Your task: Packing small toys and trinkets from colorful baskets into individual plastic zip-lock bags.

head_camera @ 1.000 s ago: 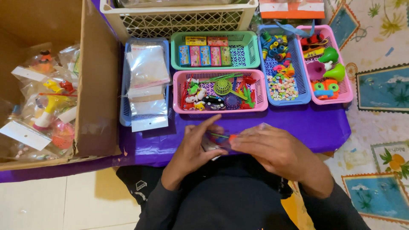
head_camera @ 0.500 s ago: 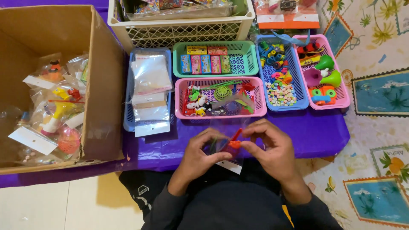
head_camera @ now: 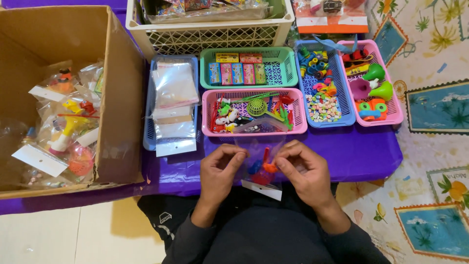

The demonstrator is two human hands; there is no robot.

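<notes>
Light even and fairly bright, from overhead; colours saturated. Soft shadow under the cardboard box (head_camera: 58, 98) on the near left floor. Mild glare on the plastic bags (head_camera: 173, 85). Focus sharp throughout; no motion blur. Slight wide-angle bending at far edges.

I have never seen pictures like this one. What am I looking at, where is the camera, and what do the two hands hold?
No machine is here. A person wears a camera on the head, so it looks down at that person's own hands. The left hand and right hand together hold a small clear bag with small red, blue and orange toys inside.

In front lies a purple table cover. On it stand coloured baskets: a pink basket of mixed toys, a green basket of small boxes, a blue basket of empty clear bags, and another blue and pink one further right. On the left, a cardboard box holds filled bags.
</notes>
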